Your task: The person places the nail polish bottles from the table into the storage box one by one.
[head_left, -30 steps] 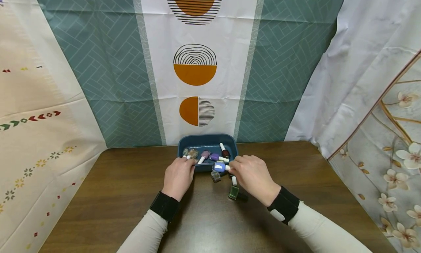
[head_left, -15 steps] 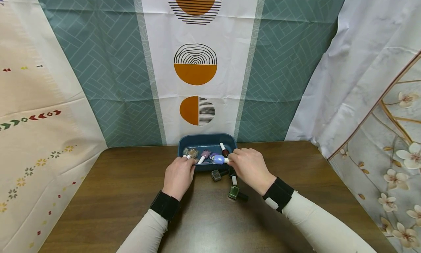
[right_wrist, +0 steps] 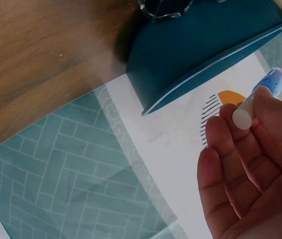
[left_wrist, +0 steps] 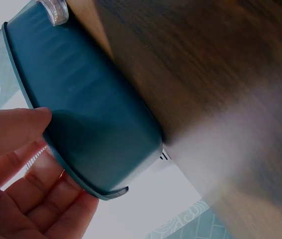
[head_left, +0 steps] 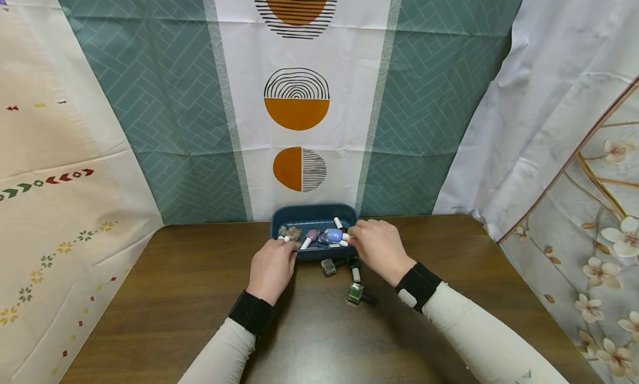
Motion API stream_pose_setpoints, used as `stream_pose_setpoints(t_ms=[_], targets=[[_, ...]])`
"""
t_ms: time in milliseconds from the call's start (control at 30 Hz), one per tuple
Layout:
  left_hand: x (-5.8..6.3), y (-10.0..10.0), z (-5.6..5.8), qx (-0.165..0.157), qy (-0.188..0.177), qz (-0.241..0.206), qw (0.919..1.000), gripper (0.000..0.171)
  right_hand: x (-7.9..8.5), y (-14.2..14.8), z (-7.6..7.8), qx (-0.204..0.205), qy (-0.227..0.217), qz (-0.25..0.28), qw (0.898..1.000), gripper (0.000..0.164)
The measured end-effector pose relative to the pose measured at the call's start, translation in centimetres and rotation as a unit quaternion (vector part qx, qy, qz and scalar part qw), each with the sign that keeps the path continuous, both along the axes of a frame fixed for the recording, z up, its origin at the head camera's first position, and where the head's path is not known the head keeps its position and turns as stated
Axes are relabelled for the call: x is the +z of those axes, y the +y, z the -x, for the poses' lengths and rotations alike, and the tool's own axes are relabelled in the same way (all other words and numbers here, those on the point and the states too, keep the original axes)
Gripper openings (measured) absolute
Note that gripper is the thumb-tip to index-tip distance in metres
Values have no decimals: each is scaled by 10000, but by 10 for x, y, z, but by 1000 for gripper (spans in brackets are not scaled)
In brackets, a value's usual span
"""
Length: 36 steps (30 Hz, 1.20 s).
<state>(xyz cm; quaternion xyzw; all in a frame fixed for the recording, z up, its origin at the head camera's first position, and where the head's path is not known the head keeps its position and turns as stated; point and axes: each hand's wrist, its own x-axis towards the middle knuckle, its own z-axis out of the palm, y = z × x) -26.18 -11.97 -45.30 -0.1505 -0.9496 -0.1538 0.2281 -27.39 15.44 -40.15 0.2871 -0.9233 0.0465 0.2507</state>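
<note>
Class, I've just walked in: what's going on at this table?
A person's right hand holds a blue bottle by its white cap, above a dark blue bin. Their left hand grips the bin's rim. Other small bottles lie in the bin, and three more lie on the table in front of it.

From the head, looks forward and down from well back, over the brown wood-grain counter [head_left: 175, 295] and dark blue rectangular bin [head_left: 314, 209] to the teal-and-white patterned cloth [head_left: 344, 112]. From the left wrist, looks closely past the left fingers [left_wrist: 37, 174] at the bin's outer wall, tilted, with counter at right. From the right wrist, looks closely past the right fingers [right_wrist: 218, 134] toward bin and cloth, with counter at upper left. Shared by all three: bin, counter, cloth.
</note>
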Motion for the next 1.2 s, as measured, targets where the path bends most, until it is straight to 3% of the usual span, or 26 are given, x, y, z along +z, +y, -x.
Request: stream_pose_setpoints(t_ms=[633,967,1200], targets=[[0,0,1,18,7,24,10000,7,-3,-16,29,-181,-312,-140,9993,10],[1,1,1,14,35,76,10000,7,-9,-24,38,-386,-687,-312,9964,18],[0,1,0,0,107,58,9999,7,-11,-28,42,-326,-956,-419,9940,14]])
